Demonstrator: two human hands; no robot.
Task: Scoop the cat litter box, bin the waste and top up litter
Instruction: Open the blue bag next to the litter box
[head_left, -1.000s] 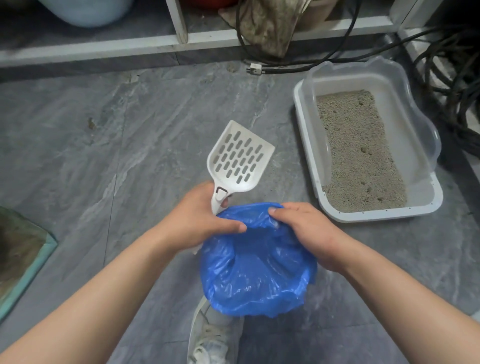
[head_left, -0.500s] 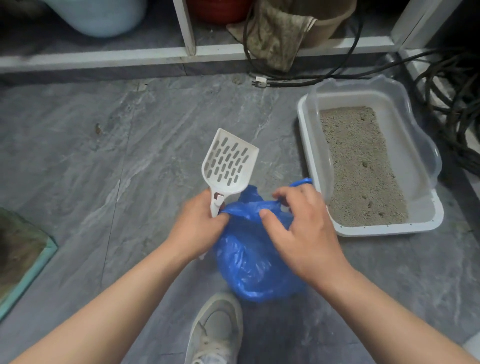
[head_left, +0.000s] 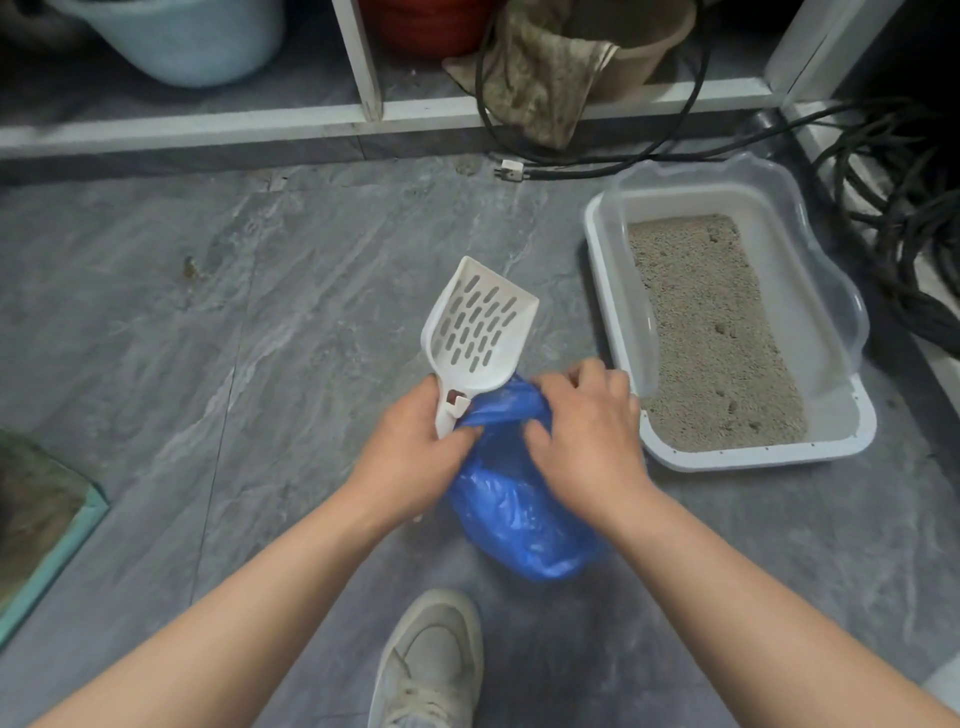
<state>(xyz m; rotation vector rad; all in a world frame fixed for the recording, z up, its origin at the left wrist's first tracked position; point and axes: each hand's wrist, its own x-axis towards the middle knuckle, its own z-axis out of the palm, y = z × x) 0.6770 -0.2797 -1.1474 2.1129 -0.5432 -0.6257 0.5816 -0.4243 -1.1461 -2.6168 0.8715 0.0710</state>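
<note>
My left hand (head_left: 415, 457) grips the handle of a white slotted litter scoop (head_left: 480, 332) and also pinches the gathered top of a blue plastic bag (head_left: 514, 514). The scoop's empty blade points up and away from me. My right hand (head_left: 587, 436) holds the bag's bunched mouth from the other side, fingers curled into the plastic. The bag hangs bulging below both hands, above the grey floor. A white litter box (head_left: 727, 457) with a clear raised rim sits to the right, holding grey litter (head_left: 711, 338) with a few small dents.
My shoe (head_left: 431, 660) stands on the floor just below the bag. Black cables (head_left: 909, 249) coil to the right of the box, and a plug (head_left: 511, 170) lies behind it. A white-framed low shelf (head_left: 363, 78) holds tubs and a cloth. A teal-edged mat (head_left: 47, 525) lies at the left.
Both hands have closed the bag's open mouth into a tight bunch. The bag has narrowed and hangs longer; the scoop has stayed upright in my left hand.
</note>
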